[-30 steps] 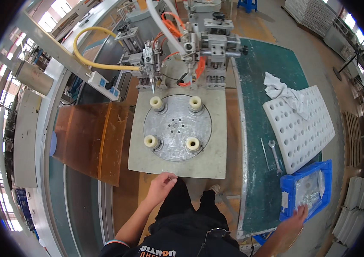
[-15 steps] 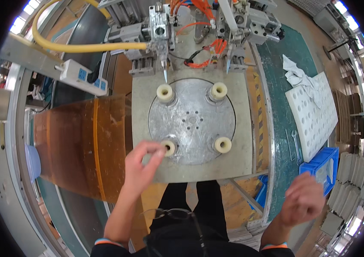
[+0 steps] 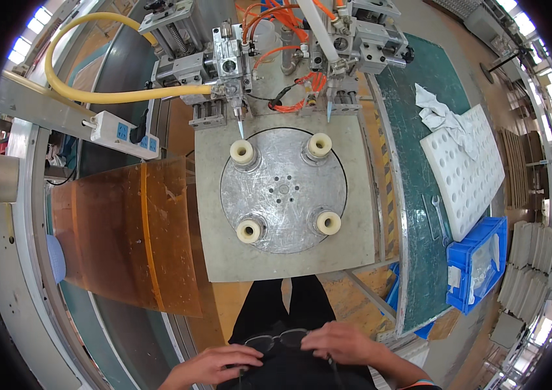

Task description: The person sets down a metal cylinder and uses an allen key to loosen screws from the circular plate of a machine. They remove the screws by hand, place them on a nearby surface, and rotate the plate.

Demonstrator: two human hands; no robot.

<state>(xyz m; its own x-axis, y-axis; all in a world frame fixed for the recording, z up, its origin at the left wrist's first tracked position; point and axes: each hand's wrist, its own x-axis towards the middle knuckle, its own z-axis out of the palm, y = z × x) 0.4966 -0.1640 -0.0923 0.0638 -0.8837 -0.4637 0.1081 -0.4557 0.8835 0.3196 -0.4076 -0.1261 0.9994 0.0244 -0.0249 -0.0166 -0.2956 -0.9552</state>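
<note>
Both hands are low in front of my dark clothing, beside a pair of thin-framed glasses [image 3: 274, 340]. My left hand [image 3: 220, 364] has its fingers stretched out, near the left lens, with nothing visible in them. On the other side, my right hand [image 3: 343, 342] has curled fingers that overlap the right lens; whether they grip anything is hidden. Ahead, a round metal plate [image 3: 283, 218] is set in a flat base. Near its rim stand several cream-coloured, ring-topped cylinders, among them a near left one [image 3: 248, 231] and a near right one [image 3: 328, 223].
Two pointed nozzles, a left one [image 3: 241, 128] and a right one [image 3: 330, 110], hang from machinery beyond the plate. An amber sheet [image 3: 110, 237] and power strip [image 3: 125, 135] are at left. A white perforated board [image 3: 464, 175], wrench [image 3: 440, 220] and blue bin [image 3: 476, 263] are at right.
My left hand has left the near left cylinder and come down toward my body. My right hand has moved inward from the right side to the glasses.
</note>
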